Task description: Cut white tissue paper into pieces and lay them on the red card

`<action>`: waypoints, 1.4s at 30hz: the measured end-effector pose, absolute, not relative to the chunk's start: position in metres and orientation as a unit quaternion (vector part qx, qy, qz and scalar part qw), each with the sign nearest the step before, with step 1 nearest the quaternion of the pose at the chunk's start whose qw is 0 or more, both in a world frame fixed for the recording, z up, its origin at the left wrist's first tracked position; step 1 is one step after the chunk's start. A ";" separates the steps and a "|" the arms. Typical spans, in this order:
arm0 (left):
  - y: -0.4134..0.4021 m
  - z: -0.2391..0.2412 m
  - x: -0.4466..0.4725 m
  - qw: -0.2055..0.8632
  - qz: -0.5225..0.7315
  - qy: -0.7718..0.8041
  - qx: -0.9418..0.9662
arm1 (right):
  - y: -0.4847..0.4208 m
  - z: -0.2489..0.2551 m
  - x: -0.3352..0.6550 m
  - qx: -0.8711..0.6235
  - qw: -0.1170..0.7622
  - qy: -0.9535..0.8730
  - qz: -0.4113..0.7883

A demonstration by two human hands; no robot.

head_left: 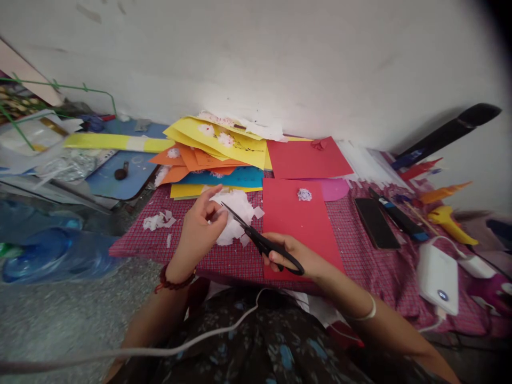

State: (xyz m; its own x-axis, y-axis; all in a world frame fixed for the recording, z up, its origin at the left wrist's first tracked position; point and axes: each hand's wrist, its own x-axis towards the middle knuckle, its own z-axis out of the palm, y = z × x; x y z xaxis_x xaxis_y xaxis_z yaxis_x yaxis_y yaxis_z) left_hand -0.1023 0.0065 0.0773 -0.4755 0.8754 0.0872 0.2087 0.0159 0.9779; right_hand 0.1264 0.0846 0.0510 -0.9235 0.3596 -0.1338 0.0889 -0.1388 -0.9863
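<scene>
My left hand pinches a small piece of white tissue paper above the low table. My right hand grips black-handled scissors, fingers through the loops, blades pointing up-left toward the white paper by my left fingers. A red paper sheet lies under my right hand, with a small white tissue ball on it.
The table has a red checked cloth. A pile of yellow, orange and blue paper and another red sheet lie behind. A black phone, a white power bank and white scraps sit around.
</scene>
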 end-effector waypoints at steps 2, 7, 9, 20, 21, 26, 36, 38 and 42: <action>0.006 0.078 -0.104 0.309 0.575 0.642 0.402 | 0.084 0.050 0.125 -0.190 0.092 -0.635 0.743; -0.004 0.072 -0.117 0.434 0.612 0.597 0.282 | 0.086 0.049 0.122 -0.221 0.087 -0.626 0.743; -0.009 0.066 -0.120 0.500 0.605 0.580 0.220 | 0.088 0.049 0.121 -0.229 0.085 -0.624 0.742; -0.008 0.058 -0.114 0.472 0.668 0.555 0.150 | 0.095 0.050 0.118 -0.129 0.040 -0.655 0.743; -0.006 0.060 -0.115 0.468 0.670 0.554 0.158 | 0.095 0.053 0.119 -0.122 0.038 -0.664 0.736; 0.000 0.061 -0.120 0.453 0.681 0.545 0.185 | 0.097 0.061 0.121 -0.123 0.024 -0.698 0.705; 0.006 0.060 -0.120 0.459 0.685 0.545 0.152 | 0.100 0.043 0.115 -0.098 0.012 -0.617 0.781; 0.008 0.058 -0.124 0.462 0.700 0.524 0.151 | 0.099 0.036 0.114 -0.080 0.018 -0.574 0.815; 0.014 0.059 -0.131 0.513 0.705 0.448 0.198 | 0.097 0.027 0.111 -0.030 0.017 -0.485 0.874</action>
